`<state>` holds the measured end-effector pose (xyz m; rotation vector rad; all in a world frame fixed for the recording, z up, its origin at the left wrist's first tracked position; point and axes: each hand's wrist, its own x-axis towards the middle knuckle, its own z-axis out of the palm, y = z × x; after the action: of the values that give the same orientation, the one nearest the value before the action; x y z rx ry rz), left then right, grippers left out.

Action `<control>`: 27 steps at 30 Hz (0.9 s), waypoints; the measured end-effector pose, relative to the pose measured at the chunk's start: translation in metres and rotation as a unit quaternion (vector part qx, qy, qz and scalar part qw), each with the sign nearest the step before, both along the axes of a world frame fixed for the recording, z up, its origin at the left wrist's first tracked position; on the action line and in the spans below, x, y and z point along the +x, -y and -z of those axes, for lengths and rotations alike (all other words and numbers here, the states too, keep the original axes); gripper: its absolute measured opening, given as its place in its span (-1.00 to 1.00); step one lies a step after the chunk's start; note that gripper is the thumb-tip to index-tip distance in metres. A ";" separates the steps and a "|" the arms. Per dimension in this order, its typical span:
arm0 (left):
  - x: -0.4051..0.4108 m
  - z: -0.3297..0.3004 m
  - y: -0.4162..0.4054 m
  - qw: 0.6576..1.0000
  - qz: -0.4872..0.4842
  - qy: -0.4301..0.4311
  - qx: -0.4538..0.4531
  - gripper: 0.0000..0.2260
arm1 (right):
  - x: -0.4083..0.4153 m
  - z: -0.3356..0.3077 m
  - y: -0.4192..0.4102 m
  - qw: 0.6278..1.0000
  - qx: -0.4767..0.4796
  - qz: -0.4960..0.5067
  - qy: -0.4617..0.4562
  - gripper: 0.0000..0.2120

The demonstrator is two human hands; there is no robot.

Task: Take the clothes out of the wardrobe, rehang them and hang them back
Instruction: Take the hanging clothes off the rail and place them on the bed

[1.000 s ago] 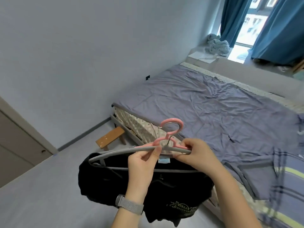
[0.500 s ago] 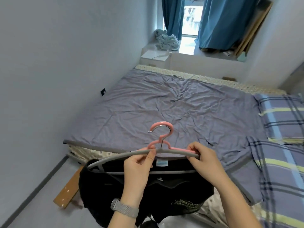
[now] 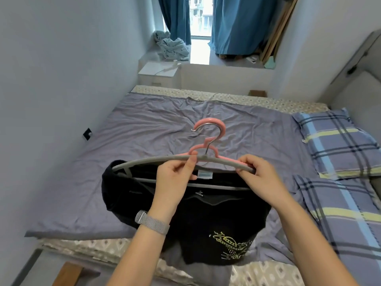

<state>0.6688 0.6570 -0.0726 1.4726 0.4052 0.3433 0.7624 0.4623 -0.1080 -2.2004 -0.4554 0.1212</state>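
Two hangers are held together over the near edge of the bed (image 3: 144,129): a grey hanger (image 3: 156,159) in front and a pink hanger (image 3: 208,139) behind it, hooks overlapping. A black T-shirt (image 3: 206,219) with a yellow print is draped from the grey hanger, its lower part hanging down towards the near mattress edge.

The left hand (image 3: 175,178), a watch strap at its wrist, is pinched on the grey hanger's top bar just left of the hook. The right hand (image 3: 259,176) is closed on the right shoulder of the bars; whether both hangers are caught in that grip cannot be told.

Step judged: garment out of the wardrobe, rehanging stage, hangers about to be separated. The wardrobe is not in view.

Next move calls for the two hooks to be worked apart and the shirt kept from sliding off the right end.
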 end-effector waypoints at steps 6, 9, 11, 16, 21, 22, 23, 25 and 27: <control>0.074 0.047 -0.015 0.996 0.015 -0.078 -0.043 -0.83 | 0.076 0.047 -0.011 0.993 -0.049 -0.019 -0.102 -0.88; 0.127 0.066 -0.037 0.995 0.033 -0.094 -0.011 -0.85 | 0.129 0.057 -0.033 0.990 -0.071 -0.038 -0.118 -0.82; 0.171 0.082 -0.055 0.991 0.061 -0.104 0.053 -0.82 | 0.170 0.063 -0.048 0.990 -0.080 -0.040 -0.114 -0.82; 0.269 0.127 -0.113 0.924 0.200 -0.242 0.220 -0.68 | 0.254 0.108 -0.072 0.964 -0.255 0.063 -0.039 -0.57; 0.256 0.175 -0.141 0.920 0.149 -0.288 0.220 -0.58 | 0.213 0.156 -0.100 0.972 -0.224 0.041 -0.057 -0.50; 0.243 0.185 -0.144 0.919 0.154 -0.287 0.225 -0.55 | 0.198 0.167 -0.102 0.970 -0.228 0.015 -0.082 -0.47; 0.231 0.195 -0.148 0.913 0.161 -0.293 0.233 -0.54 | 0.184 0.177 -0.103 0.964 -0.241 -0.006 -0.110 -0.44; 0.207 0.208 -0.153 0.899 0.178 -0.314 0.247 -0.52 | 0.160 0.190 -0.103 0.947 -0.277 -0.030 -0.157 -0.41; 0.188 0.211 -0.157 0.882 0.196 -0.329 0.275 -0.52 | 0.146 0.195 -0.105 0.934 -0.306 -0.037 -0.182 -0.40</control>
<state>0.8572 0.8140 -0.2838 2.1790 0.5582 -0.4296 0.9084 0.5671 -0.3029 -2.6805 -0.3136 0.7914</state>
